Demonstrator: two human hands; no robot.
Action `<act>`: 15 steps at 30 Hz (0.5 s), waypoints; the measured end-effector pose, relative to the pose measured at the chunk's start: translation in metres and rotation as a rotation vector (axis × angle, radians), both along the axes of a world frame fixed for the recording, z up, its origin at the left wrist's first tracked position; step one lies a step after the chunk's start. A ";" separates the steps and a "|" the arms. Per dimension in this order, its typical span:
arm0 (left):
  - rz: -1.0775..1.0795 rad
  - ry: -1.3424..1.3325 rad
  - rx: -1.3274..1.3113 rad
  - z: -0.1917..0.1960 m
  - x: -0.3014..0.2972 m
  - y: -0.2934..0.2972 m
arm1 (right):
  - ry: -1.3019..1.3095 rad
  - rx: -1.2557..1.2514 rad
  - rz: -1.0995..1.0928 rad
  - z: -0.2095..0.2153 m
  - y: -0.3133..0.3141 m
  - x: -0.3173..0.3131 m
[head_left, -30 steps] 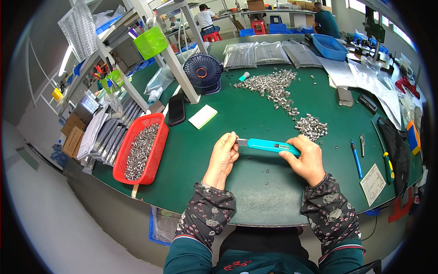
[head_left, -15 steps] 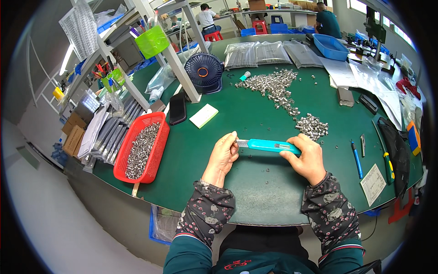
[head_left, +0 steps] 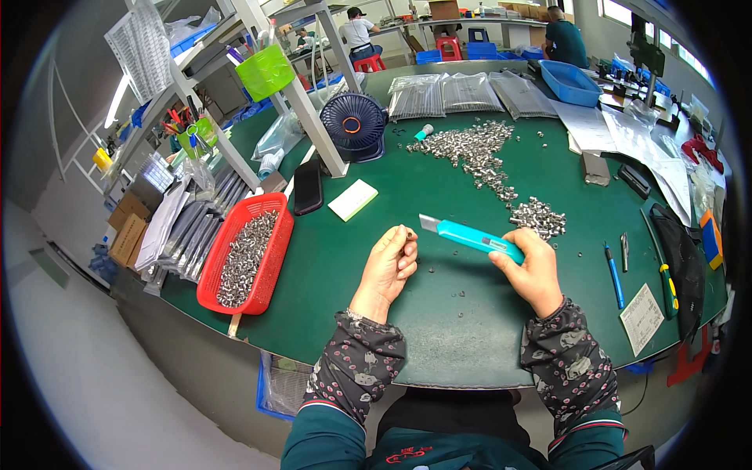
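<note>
My right hand [head_left: 533,270] is closed round the turquoise utility knife [head_left: 478,237], whose bare blade points left and slightly up. A small metal ring [head_left: 409,233] shows at the fingertips of my left hand [head_left: 388,262], pinched between thumb and forefinger. The blade stands apart from it by a short gap. Beyond the knife lie a small heap of shiny metal rings [head_left: 537,218] and a larger spread of the same rings [head_left: 474,149]. Left of my left hand, a red plastic basket [head_left: 266,283] is filled with these metal pieces.
A blue fan [head_left: 353,125], a black phone [head_left: 308,188] and a pale notepad [head_left: 353,200] stand beyond the basket. At right lie a blue pen [head_left: 613,276], a paper slip [head_left: 641,319] and a yellow-handled tool [head_left: 667,290]. Two people sit in the background.
The knife has moved away from my left hand, its blade tip swinging up and to the right. My left hand stays nearly in place, with the small ring now showing at its fingertips.
</note>
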State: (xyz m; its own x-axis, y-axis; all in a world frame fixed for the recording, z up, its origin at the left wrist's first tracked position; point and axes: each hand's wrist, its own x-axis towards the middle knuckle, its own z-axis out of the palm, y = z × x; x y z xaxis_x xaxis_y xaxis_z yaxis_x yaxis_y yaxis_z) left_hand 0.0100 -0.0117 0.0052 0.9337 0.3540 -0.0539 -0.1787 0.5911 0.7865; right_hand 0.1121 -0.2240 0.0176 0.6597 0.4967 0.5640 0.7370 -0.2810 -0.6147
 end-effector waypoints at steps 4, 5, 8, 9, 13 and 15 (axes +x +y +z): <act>-0.027 -0.062 -0.035 -0.004 0.000 0.004 | 0.050 0.019 -0.024 -0.002 0.001 -0.001; -0.029 -0.075 -0.046 -0.004 0.001 0.003 | 0.069 0.061 -0.033 -0.001 0.001 -0.001; -0.026 -0.091 -0.055 -0.002 -0.001 0.004 | -0.159 0.052 -0.199 -0.002 0.003 0.002; -0.032 -0.099 -0.056 -0.001 0.000 0.003 | -0.208 0.001 -0.202 -0.002 0.002 0.003; -0.048 -0.110 -0.051 -0.002 0.000 0.003 | -0.170 -0.354 -0.234 -0.013 -0.004 0.004; -0.034 -0.102 -0.048 -0.003 0.000 0.004 | -0.109 -0.254 -0.203 -0.006 -0.003 0.003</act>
State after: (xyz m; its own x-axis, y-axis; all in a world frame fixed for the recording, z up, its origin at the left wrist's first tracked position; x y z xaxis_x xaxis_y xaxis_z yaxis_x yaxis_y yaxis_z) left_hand 0.0099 -0.0078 0.0025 0.9467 0.3212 0.0259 -0.2356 0.6351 0.7356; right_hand 0.1152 -0.2270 0.0112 0.7020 0.4953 0.5117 0.7080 -0.5627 -0.4267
